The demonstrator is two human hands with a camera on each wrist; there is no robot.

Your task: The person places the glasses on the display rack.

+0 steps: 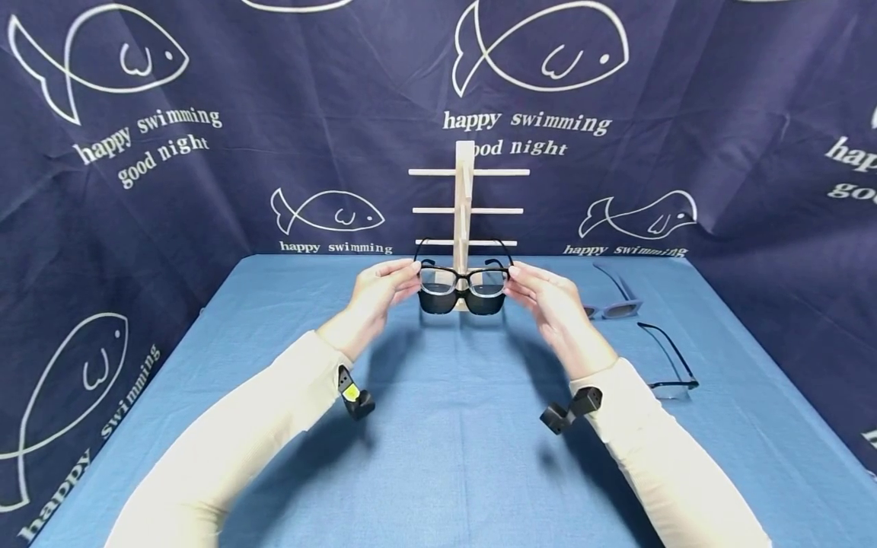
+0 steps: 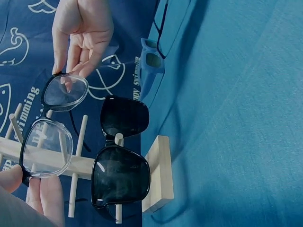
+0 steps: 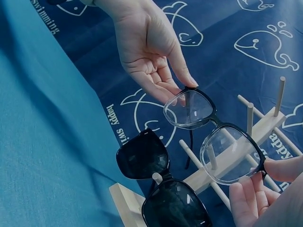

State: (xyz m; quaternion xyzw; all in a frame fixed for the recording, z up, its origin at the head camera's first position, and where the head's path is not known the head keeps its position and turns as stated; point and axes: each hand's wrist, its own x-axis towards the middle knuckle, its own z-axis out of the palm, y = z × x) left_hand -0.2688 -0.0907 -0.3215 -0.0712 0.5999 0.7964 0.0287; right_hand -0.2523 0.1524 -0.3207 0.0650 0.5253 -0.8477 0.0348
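Clear-lensed eyeglasses with a black upper frame [image 1: 438, 280] are held level by both hands in front of a wooden display rack [image 1: 464, 183]. My left hand [image 1: 381, 293] pinches the frame's left hinge corner between thumb and fingers. At the opposite corner, my right hand [image 1: 544, 295] pinches it the same way. Black sunglasses [image 2: 120, 175] sit on the rack's lowest peg, just below the clear pair. In the right wrist view, the held glasses [image 3: 189, 109] are above the sunglasses and close to the rack's crossbars.
To the right on the blue tablecloth [image 1: 438, 472] lie blue-framed sunglasses [image 1: 622, 309]. Nearer, black half-rim eyeglasses [image 1: 674, 385] lie with a temple raised. A dark blue curtain [image 1: 384, 91] printed with white fish hangs behind the rack.
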